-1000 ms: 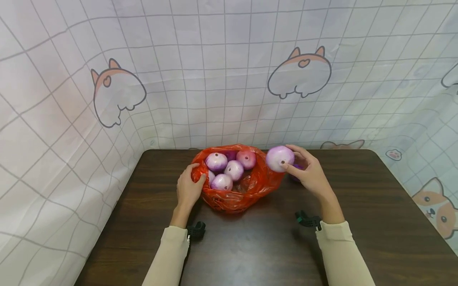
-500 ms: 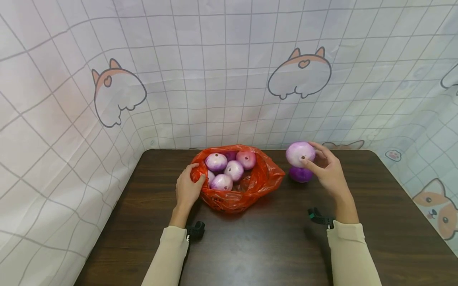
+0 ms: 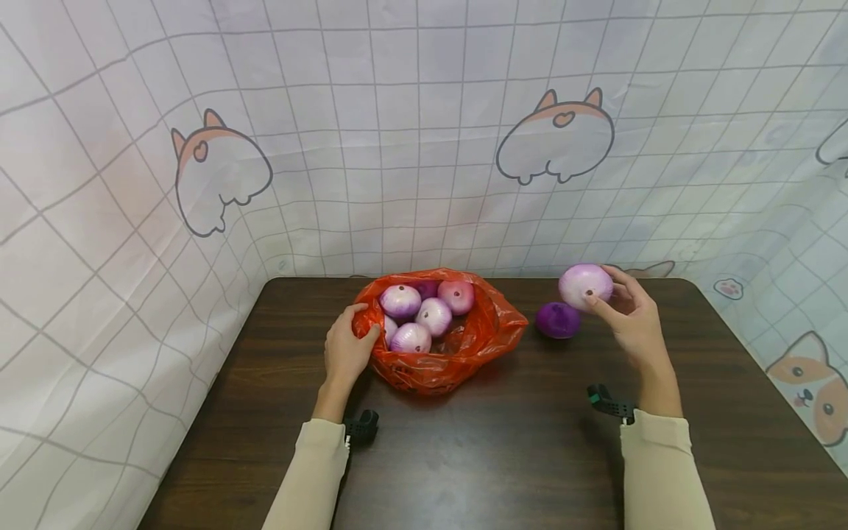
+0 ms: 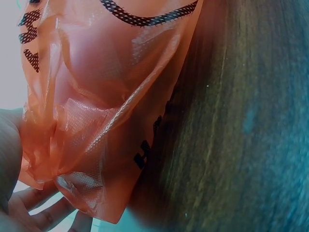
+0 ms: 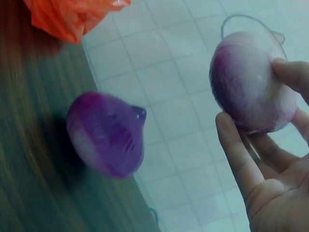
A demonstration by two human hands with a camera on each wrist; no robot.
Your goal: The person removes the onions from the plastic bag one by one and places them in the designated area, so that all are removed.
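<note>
My left hand (image 3: 347,347) pinches the left rim of a red plastic bag (image 3: 424,375); the left wrist view has the film bunched between thumb and fingers. Several pale purple onions (image 3: 434,317) lie inside the bag, one at the back redder than the others. On the right, my right hand (image 3: 637,324) grips a light purple-white onion (image 3: 586,287) between thumb and fingertips, raised above the table. A darker purple onion (image 3: 558,320) rests on the table between the bag and that hand. In the right wrist view the held onion (image 5: 251,84) is apart from the dark onion (image 5: 106,135).
A dark wood-grain table (image 3: 477,449) lies under everything. Behind it and along both sides hangs a pale gridded curtain (image 3: 411,147) with cartoon dogs, close to the table's far edge.
My right hand has carried the light onion rightward from the bag's right edge, past the dark onion, which is now in full sight. The left hand and the bag have hardly moved.
</note>
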